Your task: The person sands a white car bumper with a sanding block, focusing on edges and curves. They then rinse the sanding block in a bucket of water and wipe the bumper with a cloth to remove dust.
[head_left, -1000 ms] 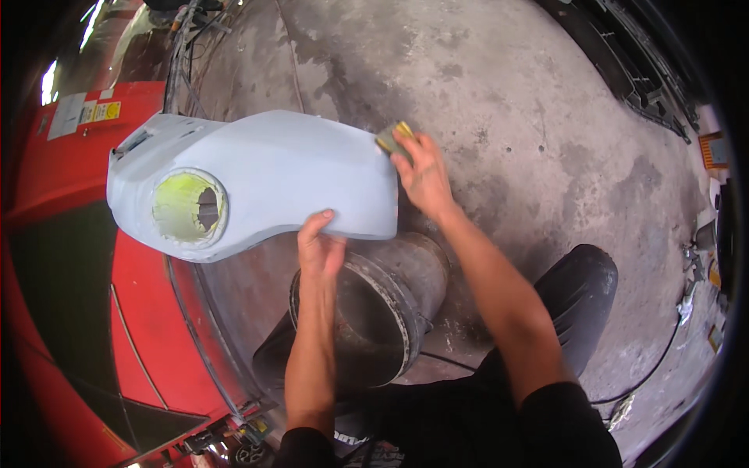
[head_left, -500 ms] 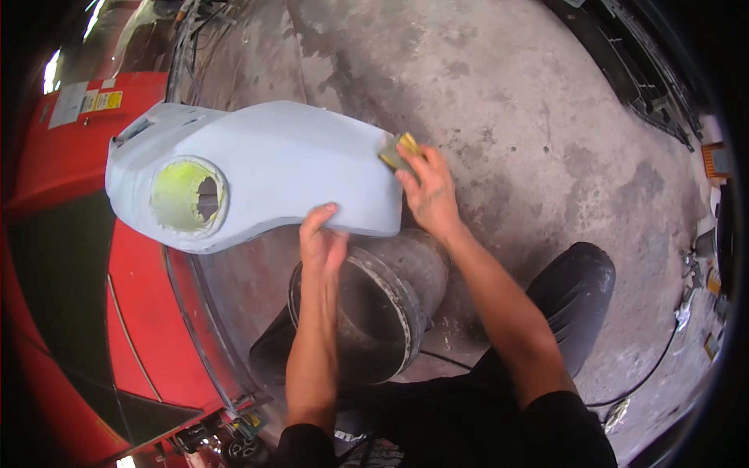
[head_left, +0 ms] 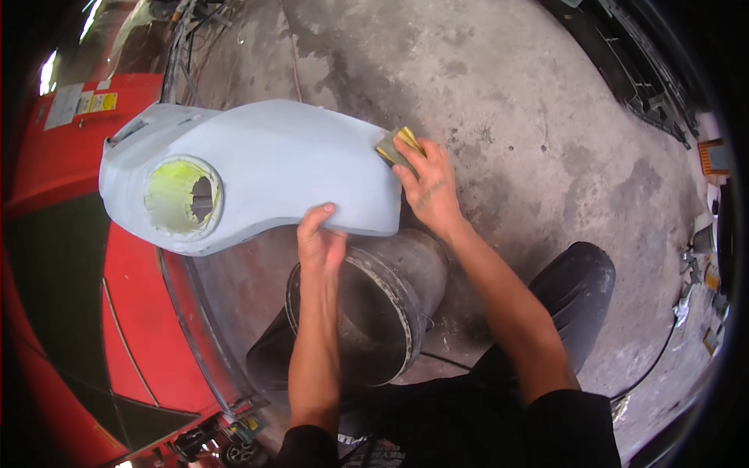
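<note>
A curved, pale grey body panel [head_left: 281, 168] lies across the middle left. Its round opening [head_left: 185, 195] has a yellow-green inner wall and a ragged hole. My left hand [head_left: 321, 238] grips the panel's lower edge, thumb on top and the other fingers hidden underneath. My right hand [head_left: 429, 183] is closed on a sanding block [head_left: 398, 147], grey-green with yellow edges. The block rests at the panel's right end, overlapping its upper right edge.
Below the panel a dark bucket [head_left: 413, 304] lies tipped on its side between my legs. A red car body [head_left: 136, 312] stands at the left. Black trim parts [head_left: 616, 62] lie far right, and a cable [head_left: 651, 374] crosses the concrete floor [head_left: 499, 93].
My right hand and the sanding block have shifted slightly up and left along the panel's end. The panel has moved a little left; my left hand keeps its hold.
</note>
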`<state>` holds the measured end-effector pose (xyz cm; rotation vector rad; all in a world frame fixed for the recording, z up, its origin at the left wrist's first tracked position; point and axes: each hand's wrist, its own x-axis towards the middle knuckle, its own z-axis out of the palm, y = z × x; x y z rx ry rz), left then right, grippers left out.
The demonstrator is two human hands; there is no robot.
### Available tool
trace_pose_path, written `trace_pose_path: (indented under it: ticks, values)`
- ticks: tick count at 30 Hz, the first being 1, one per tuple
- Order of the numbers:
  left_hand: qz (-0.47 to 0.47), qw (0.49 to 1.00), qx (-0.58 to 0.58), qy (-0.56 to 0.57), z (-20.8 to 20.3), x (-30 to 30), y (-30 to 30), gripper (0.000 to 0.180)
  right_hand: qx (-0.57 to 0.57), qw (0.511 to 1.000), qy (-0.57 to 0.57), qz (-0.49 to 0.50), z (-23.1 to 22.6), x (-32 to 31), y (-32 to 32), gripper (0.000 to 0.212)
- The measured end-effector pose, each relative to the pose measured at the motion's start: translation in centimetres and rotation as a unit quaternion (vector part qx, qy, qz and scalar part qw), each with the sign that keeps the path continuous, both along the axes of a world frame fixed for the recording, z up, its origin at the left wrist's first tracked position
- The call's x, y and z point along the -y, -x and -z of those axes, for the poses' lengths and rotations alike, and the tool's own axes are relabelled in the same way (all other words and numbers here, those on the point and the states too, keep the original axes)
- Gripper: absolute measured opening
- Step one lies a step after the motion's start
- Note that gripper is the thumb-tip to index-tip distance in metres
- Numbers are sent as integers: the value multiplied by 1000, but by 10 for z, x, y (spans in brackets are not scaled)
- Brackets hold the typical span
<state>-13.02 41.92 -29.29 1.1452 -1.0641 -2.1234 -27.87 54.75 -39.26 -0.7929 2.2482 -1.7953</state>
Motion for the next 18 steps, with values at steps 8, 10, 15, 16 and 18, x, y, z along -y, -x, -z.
trace_pose_path:
  ticks: [8, 10, 15, 16, 18]
  values:
    - [3, 1000, 0, 0, 0, 1, -3, 48, -44, 999, -28, -4, -8, 6, 11, 42]
    - [-6, 1000, 7, 0, 3, 5, -1, 50, -3, 1000, -13, -19, -11, 2, 6, 40]
    - [-4, 1000, 4, 1, 3, 0, 1, 49, -33, 997, -68, -22, -21, 10, 24, 41]
    - [-4, 1000, 3, 3, 3, 0, -1, 49, -36, 997, -68, -27, -23, 5, 19, 41]
    - [-6, 1000, 5, 5, 1, 1, -2, 48, -26, 998, -53, -23, -16, 5, 16, 41]
